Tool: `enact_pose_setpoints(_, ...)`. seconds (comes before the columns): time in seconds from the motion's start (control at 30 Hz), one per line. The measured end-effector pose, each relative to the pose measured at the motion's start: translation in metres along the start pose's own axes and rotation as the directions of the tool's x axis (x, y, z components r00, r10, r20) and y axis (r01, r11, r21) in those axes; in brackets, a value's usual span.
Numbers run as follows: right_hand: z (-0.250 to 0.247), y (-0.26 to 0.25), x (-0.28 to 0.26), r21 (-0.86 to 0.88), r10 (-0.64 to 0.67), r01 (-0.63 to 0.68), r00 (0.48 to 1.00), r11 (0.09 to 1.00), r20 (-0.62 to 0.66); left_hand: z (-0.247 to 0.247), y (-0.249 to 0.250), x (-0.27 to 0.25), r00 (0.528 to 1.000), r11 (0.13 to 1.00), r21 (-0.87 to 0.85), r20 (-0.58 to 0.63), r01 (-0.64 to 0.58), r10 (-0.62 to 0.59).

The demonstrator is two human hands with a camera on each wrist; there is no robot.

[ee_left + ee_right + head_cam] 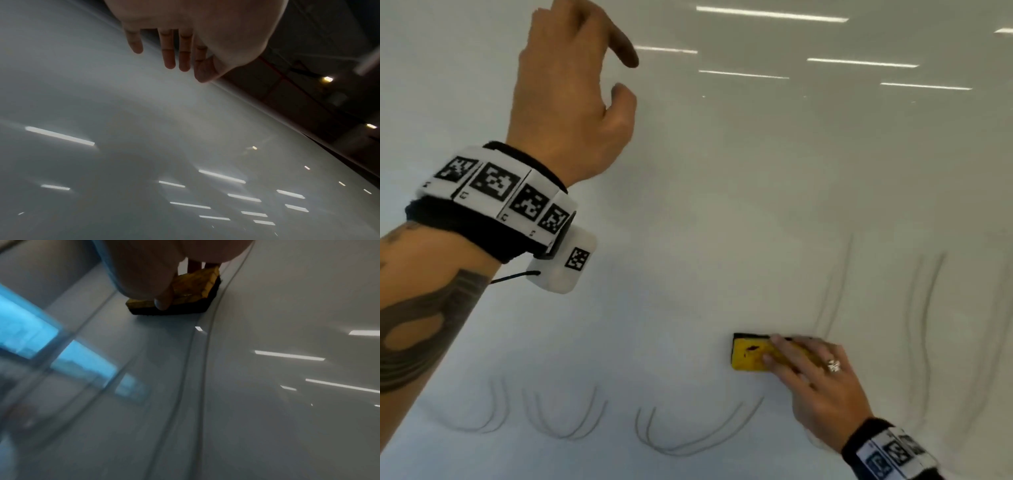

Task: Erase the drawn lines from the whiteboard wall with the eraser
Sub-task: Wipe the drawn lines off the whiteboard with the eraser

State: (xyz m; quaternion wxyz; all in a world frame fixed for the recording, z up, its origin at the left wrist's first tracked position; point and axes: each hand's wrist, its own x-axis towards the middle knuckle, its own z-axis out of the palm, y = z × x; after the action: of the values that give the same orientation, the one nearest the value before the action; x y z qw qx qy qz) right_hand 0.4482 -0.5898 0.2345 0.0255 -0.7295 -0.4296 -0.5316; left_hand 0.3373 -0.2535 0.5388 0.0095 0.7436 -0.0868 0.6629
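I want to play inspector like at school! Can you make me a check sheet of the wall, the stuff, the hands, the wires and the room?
Surface: glossy whiteboard wall, ceiling lights mirrored in it.
Job's things: yellow eraser with black pad flat on the wall; faint curved lines low down, upright strokes to the right.
Clutter: nothing seen.
Hands: right hand grips the eraser, thumb on its side; left hand raised near the wall, fingers relaxed, holding nothing.
Cables: thin black cord at the left wrist band.
Surroundings: dark ceiling with lamps past the wall's edge; blue window reflection.
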Motion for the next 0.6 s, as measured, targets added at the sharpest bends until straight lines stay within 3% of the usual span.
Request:
enact_pose_setpoints(0.07,-0.018,0.023,0.065,-0.007,0.095,-0.097,0.981,0.995,-0.167,-0.021,-0.028,0.005,0.986,0.990,-0.023,-0.084,0.143,-0.144)
enact_pose_setpoints(0.17,-0.036,0.027,0.173,-0.003,0.114,-0.121,0.938,0.993,-0.327,-0.053,-0.068,0.000,0.941,0.950,-0.069,-0.132,0.306,-0.313)
enact_pose_setpoints(0.3,-0.035,-0.022,0.290,0.088,0.248,-0.232,0.901,0.969,-0.355,-0.079,-0.097,-0.016,0.930,0.940,-0.041,-0.139,0.337,-0.340)
enact_pose_setpoints(0.37,-0.010,-0.075,0.301,0.060,0.156,-0.144,0.932,0.988,-0.327,-0.090,-0.113,-0.028,0.942,0.949,-0.003,-0.120,0.315,-0.313)
enact_pose_setpoints(0.47,0.037,-0.149,0.259,0.036,-0.128,0.136,0.977,0.990,-0.172,-0.108,-0.148,-0.047,0.958,0.960,0.041,-0.087,0.278,-0.273)
enact_pose_setpoints(0.53,0.043,-0.161,0.247,0.020,-0.211,0.214,0.973,0.977,-0.095,-0.121,-0.175,-0.061,0.960,0.960,0.056,-0.066,0.276,-0.272)
enact_pose_setpoints(0.6,0.035,-0.149,0.279,-0.040,-0.199,0.196,0.974,0.980,-0.105,-0.131,-0.198,-0.075,0.956,0.954,0.076,-0.053,0.291,-0.287)
